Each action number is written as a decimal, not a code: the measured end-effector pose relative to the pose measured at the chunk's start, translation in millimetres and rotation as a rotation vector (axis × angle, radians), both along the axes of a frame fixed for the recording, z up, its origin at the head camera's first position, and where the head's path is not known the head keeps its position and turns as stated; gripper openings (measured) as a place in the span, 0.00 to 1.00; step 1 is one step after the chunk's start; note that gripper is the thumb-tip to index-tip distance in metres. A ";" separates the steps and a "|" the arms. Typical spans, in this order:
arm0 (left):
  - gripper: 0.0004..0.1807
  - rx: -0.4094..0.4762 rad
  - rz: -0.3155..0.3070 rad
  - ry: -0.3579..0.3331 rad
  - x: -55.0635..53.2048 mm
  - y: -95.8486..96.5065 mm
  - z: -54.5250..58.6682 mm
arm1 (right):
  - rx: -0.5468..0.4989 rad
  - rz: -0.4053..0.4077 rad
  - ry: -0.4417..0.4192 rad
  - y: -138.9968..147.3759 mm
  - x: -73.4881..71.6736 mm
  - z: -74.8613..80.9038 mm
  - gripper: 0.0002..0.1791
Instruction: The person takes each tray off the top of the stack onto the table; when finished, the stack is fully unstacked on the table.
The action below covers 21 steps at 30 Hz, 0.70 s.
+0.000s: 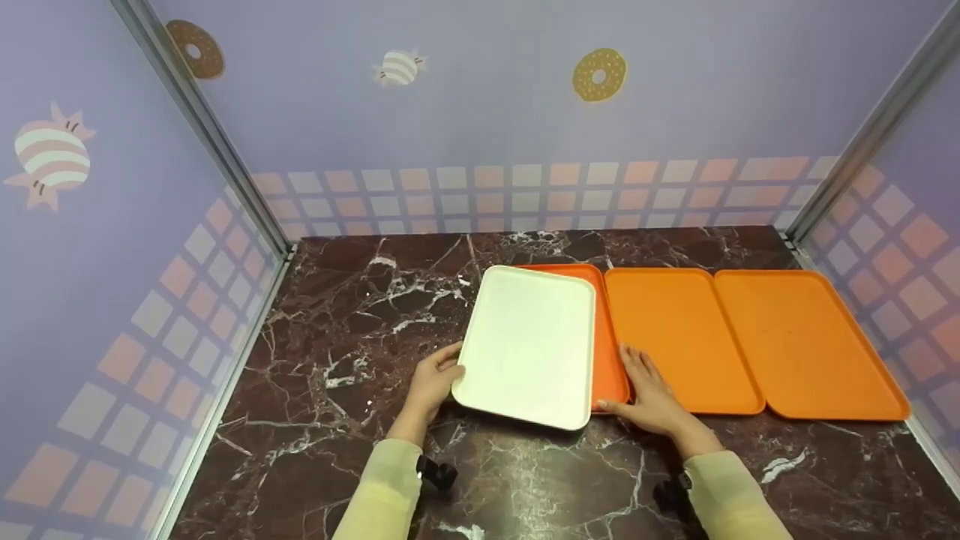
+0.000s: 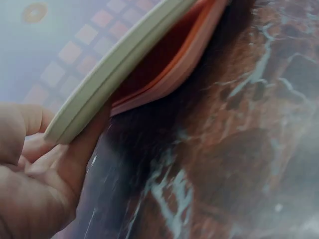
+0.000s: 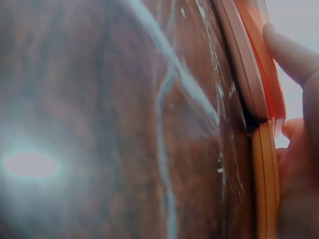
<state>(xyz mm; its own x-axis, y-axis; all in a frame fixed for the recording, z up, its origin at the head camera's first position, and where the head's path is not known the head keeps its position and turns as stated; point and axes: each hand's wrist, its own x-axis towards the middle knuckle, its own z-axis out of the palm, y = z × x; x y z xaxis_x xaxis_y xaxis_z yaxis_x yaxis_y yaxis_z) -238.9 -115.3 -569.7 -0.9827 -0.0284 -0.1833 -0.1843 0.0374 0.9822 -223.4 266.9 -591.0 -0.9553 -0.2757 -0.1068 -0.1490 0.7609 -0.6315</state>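
Observation:
My left hand (image 1: 435,381) pinches the left edge of a white tray (image 1: 529,345), thumb on top and fingers beneath. The tray lies askew over a red-orange tray (image 1: 609,360); in the left wrist view, a gap shows between the raised white rim (image 2: 94,94) and the red-orange rim (image 2: 169,74) below. My right hand (image 1: 652,397) rests at the red-orange tray's front right corner, its thumb on the rim (image 3: 266,64) and its fingers extended along the right edge, beside an orange tray (image 1: 679,337). Most of the red-orange tray is hidden under the white one.
A second orange tray (image 1: 810,345) lies at the right, edge to edge with the first. All the trays are on a dark marbled tabletop (image 1: 322,435). Patterned lilac walls (image 1: 465,120) enclose the table at the back and both sides.

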 end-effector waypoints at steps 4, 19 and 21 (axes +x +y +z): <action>0.30 0.145 -0.045 -0.064 -0.1 -13.5 -7.8 | -0.008 0.004 0.009 0.1 -0.6 -0.3 0.65; 0.31 0.315 -0.046 -0.105 9.9 -33.4 -19.7 | -0.004 -0.004 0.000 -0.3 -0.7 -0.3 0.65; 0.31 0.315 -0.027 -0.104 11.7 -36.2 -19.6 | -0.002 -0.006 0.002 -0.3 -0.7 -0.3 0.65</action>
